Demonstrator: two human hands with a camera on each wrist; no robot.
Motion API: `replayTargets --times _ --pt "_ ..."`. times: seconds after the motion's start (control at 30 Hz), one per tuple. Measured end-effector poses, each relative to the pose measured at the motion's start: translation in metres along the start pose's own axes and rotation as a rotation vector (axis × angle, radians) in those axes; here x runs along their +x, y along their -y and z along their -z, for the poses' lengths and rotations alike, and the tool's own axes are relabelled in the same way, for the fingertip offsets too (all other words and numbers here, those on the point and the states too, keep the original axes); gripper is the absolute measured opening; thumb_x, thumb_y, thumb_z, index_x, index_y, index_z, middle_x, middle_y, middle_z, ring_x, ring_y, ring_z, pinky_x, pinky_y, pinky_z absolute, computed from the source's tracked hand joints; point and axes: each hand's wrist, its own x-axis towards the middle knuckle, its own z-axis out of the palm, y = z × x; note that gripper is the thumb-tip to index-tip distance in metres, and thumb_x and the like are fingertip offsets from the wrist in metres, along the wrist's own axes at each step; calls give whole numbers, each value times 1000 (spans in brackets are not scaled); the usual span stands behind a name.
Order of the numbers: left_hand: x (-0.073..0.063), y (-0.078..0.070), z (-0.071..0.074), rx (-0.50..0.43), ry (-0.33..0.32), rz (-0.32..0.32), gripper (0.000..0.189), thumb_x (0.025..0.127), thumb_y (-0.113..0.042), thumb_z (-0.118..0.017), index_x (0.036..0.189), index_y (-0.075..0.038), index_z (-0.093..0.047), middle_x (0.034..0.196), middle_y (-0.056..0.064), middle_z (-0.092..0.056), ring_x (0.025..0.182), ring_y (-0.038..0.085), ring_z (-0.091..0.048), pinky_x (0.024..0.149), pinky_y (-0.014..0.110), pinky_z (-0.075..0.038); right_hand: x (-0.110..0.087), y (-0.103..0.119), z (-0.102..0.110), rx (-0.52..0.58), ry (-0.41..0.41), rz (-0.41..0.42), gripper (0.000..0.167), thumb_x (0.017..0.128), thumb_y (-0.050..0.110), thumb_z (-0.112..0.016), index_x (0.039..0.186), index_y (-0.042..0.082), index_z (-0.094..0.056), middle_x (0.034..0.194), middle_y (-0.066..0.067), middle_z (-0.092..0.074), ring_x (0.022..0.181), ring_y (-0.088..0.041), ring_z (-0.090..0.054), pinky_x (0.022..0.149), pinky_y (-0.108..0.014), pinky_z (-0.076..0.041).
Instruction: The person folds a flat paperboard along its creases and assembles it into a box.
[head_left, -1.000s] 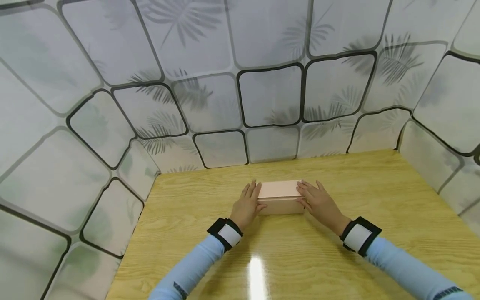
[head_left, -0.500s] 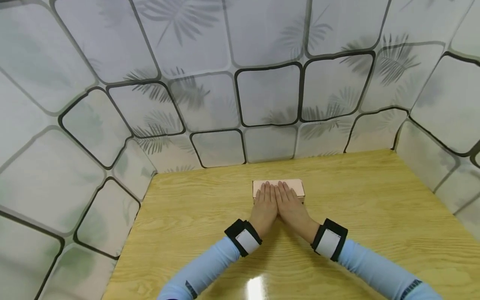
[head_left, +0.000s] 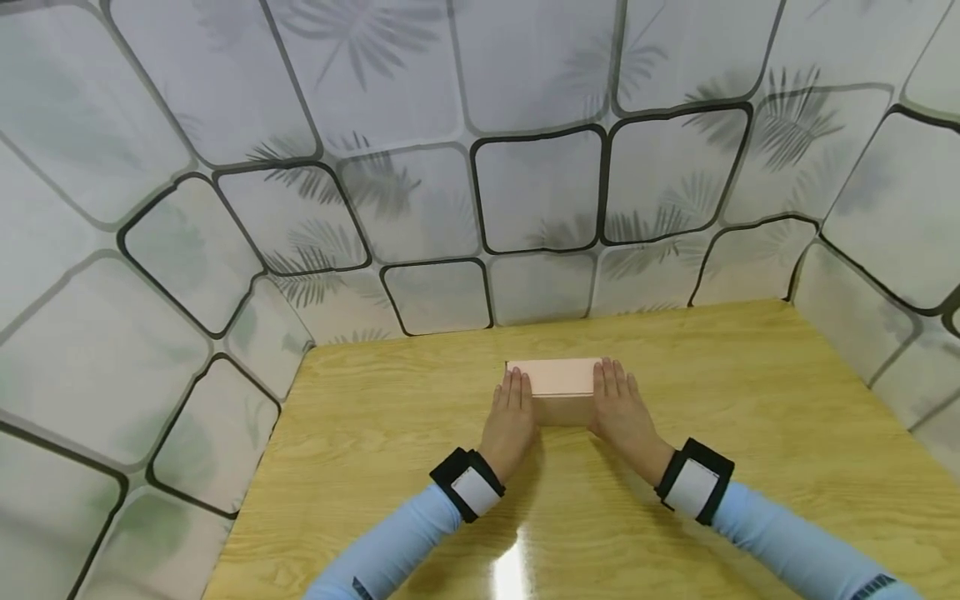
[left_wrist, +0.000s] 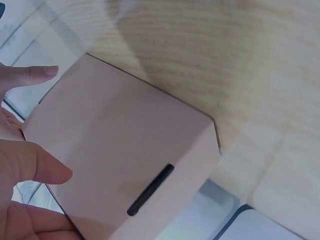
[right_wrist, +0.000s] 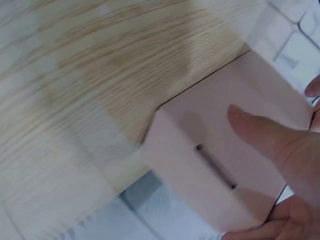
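A small pale pink-tan cardboard box (head_left: 564, 408) sits with its lid down on the wooden table. A dark narrow slot (left_wrist: 150, 190) shows along the edge of its front face in the left wrist view. My left hand (head_left: 508, 425) rests against the box's left end, its fingers straight and pointing away from me. At the opposite end, my right hand (head_left: 626, 421) lies the same way, fingers extended along the edge. In the right wrist view the right thumb (right_wrist: 260, 132) lies over the front face. The box hides part of both hands' fingers in the wrist views.
The wooden table (head_left: 405, 400) reaches back to a wall covering (head_left: 540, 192) printed with rounded squares and leaves. More of this covering stands at the left and right. A bright light reflection (head_left: 510, 571) lies on the tabletop near me.
One second ago the hands were at the box's ends; half a second ago they lay side by side on its lid. Now they have parted outward to the two ends. The box stays in place.
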Motion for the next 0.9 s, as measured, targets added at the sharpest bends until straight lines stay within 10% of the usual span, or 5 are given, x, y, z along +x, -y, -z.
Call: replayTargets --times 0.27,0.57,0.77,0.9 --pt "8 -16 4 84 120 -47 46 95 -22 -54 134 3 -54 135 18 -57 129 27 -53 104 36 -45 11 35 -3 4 -30 175 76 75 30 -81 130 -13 -50 135 -31 -51 126 -41 -51 98 -48 -47" --pt "-5 3 5 24 91 -41 61 85 -29 -70 133 5 -54 136 19 -56 129 26 -52 105 36 -44 -6 22 -9 -43 -137 81 92 63 38 -88 126 -16 -50 128 -34 -55 120 -42 -55 92 -45 -51" --pt "-10 18 5 -334 141 -10 58 95 -27 -59 136 13 -46 141 29 -47 134 37 -44 107 43 -41 -14 -4 -5 54 -221 88 87 66 39 -85 120 -21 -53 118 -36 -59 108 -42 -62 85 -43 -54" --pt "1 31 15 -745 207 137 51 102 -28 -46 133 12 -50 140 29 -47 134 39 -43 109 46 -38 1 -23 10 454 -98 -62 50 82 30 -76 106 -13 -67 115 -32 -63 105 -43 -62 84 -49 -53"
